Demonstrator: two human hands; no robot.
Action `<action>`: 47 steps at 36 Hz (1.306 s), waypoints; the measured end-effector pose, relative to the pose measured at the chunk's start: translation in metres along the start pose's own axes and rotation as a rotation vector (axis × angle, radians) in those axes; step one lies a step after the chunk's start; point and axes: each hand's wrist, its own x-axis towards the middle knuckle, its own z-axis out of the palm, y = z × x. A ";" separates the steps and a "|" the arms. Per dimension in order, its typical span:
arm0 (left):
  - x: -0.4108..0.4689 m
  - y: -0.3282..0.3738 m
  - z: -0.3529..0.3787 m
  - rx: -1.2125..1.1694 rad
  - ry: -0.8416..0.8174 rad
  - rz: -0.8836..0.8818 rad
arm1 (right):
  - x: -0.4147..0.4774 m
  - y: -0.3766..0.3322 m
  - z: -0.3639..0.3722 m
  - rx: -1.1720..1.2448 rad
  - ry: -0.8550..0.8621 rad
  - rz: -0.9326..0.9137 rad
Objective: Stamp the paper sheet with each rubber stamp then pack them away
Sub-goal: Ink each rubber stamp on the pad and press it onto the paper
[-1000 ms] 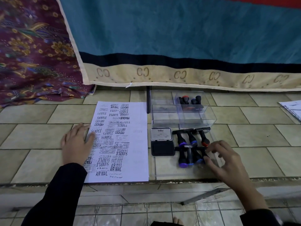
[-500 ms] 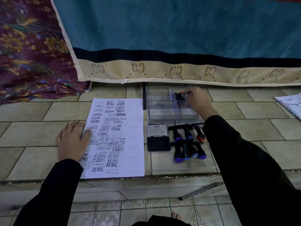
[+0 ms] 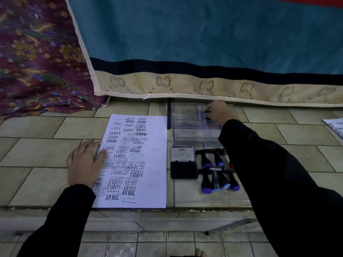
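Tiled ledge: left hand (image 3: 84, 164) lies flat at 9 o'clock, pinning paper (image 3: 148, 164); right hand (image 3: 217, 112) curls into box (image 3: 185, 112) at 1 o'clock, grip hidden; stamps (image 3: 217, 175) wait beside inkpad (image 3: 182, 162).

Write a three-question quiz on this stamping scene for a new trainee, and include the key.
1. True or false: the left hand rests flat, fingers on the left edge of the paper sheet.
2. Fill in: the open ink pad lies between the paper sheet and a group of loose ____.
3. Where does the right hand reach? A) the ink pad B) into the clear box C) the paper sheet

Key: 1 true; 2 rubber stamps; 3 B.
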 end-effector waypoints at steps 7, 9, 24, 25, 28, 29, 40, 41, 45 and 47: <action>-0.001 0.001 -0.001 -0.004 0.003 0.005 | 0.006 0.005 0.005 -0.001 0.075 -0.036; -0.001 0.001 -0.002 -0.004 0.004 0.009 | 0.006 0.005 0.004 0.030 0.101 -0.036; -0.002 0.004 -0.004 -0.021 0.001 0.008 | -0.062 -0.006 -0.022 0.603 0.508 -0.188; -0.003 0.005 -0.005 -0.023 -0.003 0.006 | -0.074 -0.012 -0.023 0.640 0.491 -0.221; -0.005 0.007 -0.007 -0.024 -0.011 0.006 | -0.109 -0.029 -0.017 0.752 0.311 -0.305; -0.005 0.007 -0.007 -0.025 -0.011 0.008 | -0.120 -0.034 -0.013 0.762 0.245 -0.310; -0.004 0.006 -0.007 -0.024 -0.013 0.008 | -0.189 -0.027 0.036 0.625 0.055 -0.387; -0.004 0.006 -0.007 -0.023 -0.011 0.009 | -0.191 -0.026 0.036 0.615 0.056 -0.402; -0.004 0.005 -0.006 -0.033 -0.007 0.010 | -0.194 -0.024 0.036 0.520 0.066 -0.465; -0.003 0.003 -0.004 -0.031 -0.007 0.017 | -0.194 -0.023 0.036 0.480 0.082 -0.486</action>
